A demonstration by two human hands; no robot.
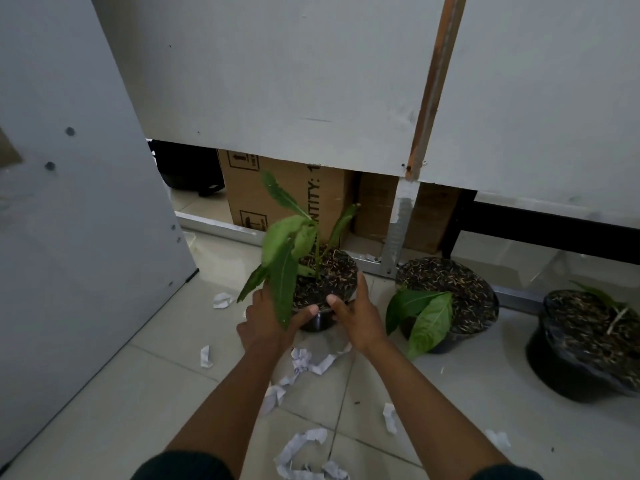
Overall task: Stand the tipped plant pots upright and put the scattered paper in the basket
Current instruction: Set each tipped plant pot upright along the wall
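Note:
A black plant pot (323,289) with long green leaves stands nearly upright on the tiled floor, tilted a little toward me. My left hand (268,327) grips its left side and my right hand (356,317) grips its right side, thumbs on the near rim. Two more black pots lie tipped toward me on the right: a middle pot (453,299) with broad leaves hanging out and a right pot (585,344) with a thin stem. Crumpled white paper scraps (304,363) lie scattered on the floor around my arms. No basket is in view.
A grey partition wall (277,81) runs across the back with a gap under it showing a cardboard box (277,192). A grey panel (69,202) leans at the left. More paper pieces (301,452) lie near the bottom edge.

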